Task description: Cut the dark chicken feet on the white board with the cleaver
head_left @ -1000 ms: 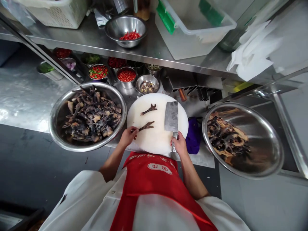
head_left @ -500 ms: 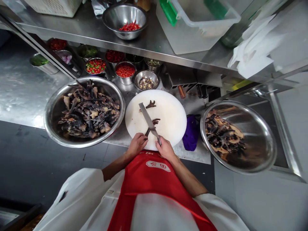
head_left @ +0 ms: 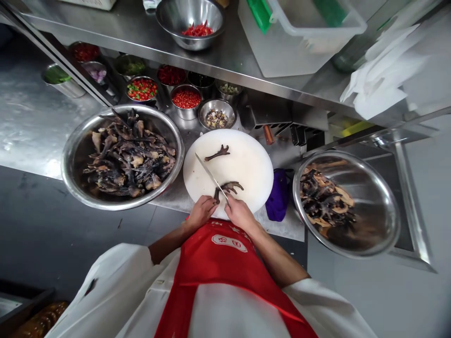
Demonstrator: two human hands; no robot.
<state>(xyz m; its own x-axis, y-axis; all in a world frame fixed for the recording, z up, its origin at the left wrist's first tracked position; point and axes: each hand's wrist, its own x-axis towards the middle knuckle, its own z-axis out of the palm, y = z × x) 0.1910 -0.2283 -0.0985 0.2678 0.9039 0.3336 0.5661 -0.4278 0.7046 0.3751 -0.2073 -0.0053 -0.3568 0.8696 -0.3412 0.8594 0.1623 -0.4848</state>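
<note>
At the near edge of the round white cutting board point(head_left: 246, 164), my left hand point(head_left: 202, 210) is closed on the near end of a dark chicken foot point(head_left: 231, 187), its toes pointing right. My right hand point(head_left: 240, 213) grips the handle of a knife point(head_left: 207, 171). The blade stands nearly edge-on and crosses the foot's leg part, its tip toward the upper left. Whether it has cut in cannot be made out. Farther up the board lies another dark chicken foot point(head_left: 217, 153), touched by neither hand.
Left of the board, a steel bowl point(head_left: 70, 183) holds many dark chicken feet; another steel bowl point(head_left: 382, 202) at right holds more pieces. A purple cloth point(head_left: 277, 195) lies beside the board. Behind are several ingredient pots, a knife rack point(head_left: 278, 124) and an overhead shelf point(head_left: 141, 51).
The knife has turned from showing its flat side to nearly edge-on, its tip shifting left. The held foot's toes now spread farther right. The far foot is uncovered by the blade.
</note>
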